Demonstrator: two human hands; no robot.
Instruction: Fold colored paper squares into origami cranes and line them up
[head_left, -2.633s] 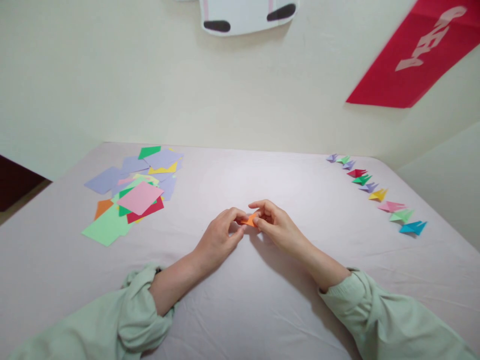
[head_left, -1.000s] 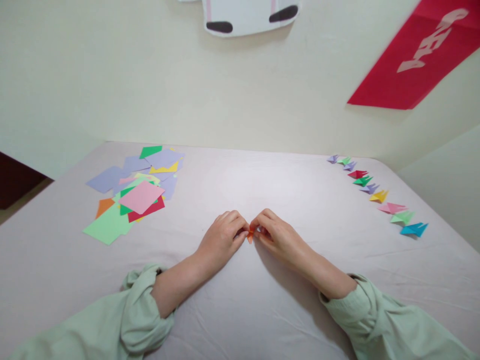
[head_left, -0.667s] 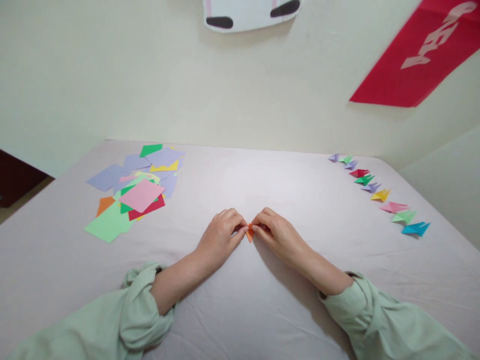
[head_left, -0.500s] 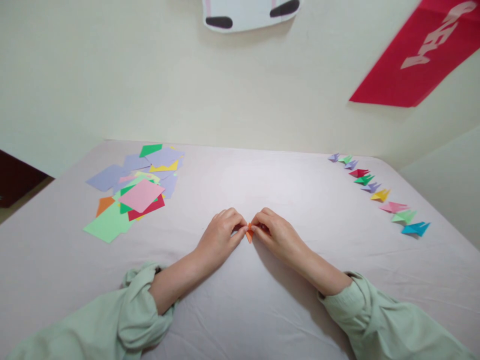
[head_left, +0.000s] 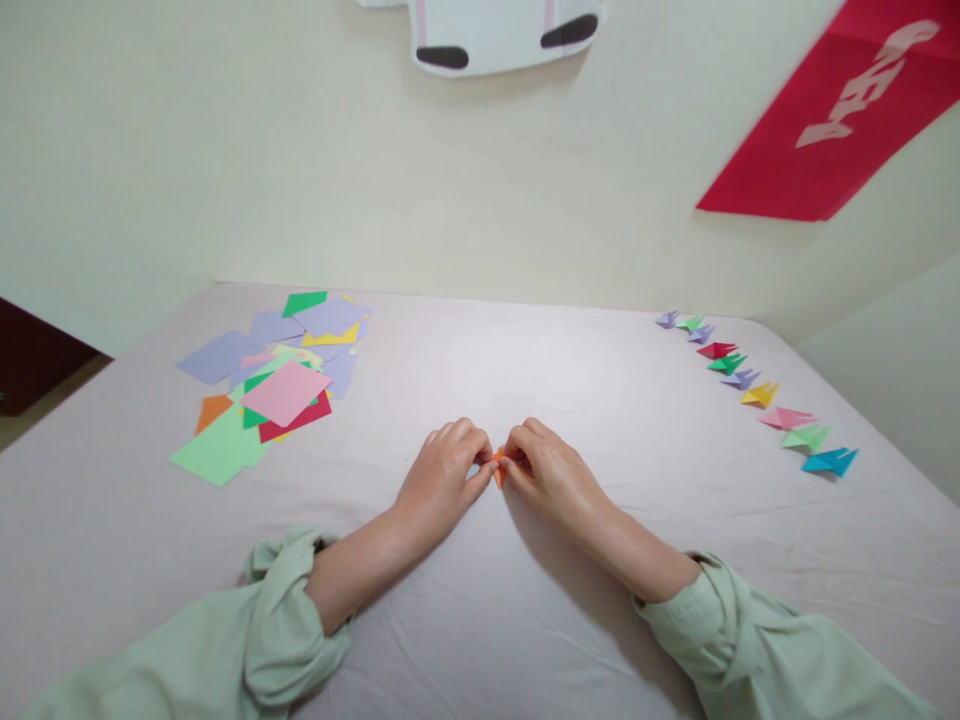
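Between my fingertips, at the middle of the table, is a small folded piece of orange origami paper (head_left: 499, 474) with a point facing me. My left hand (head_left: 451, 465) pinches it from the left with thumb and forefinger. From the right, my right hand (head_left: 549, 462) pinches the same piece, its fingers curled. The fingertips cover much of the paper, so its full folded shape is hidden.
A loose heap of coloured paper sheets (head_left: 285, 393) lies at the left. Along the right side runs a row of several small folded paper figures, a blue one (head_left: 829, 461) nearest. A pale cloth covers the table (head_left: 480, 620); a wall (head_left: 480, 200) stands behind.
Both hands keep their pinch on the orange paper, with only slight finger movement; a little less of the paper shows now. The whole view has shifted slightly.
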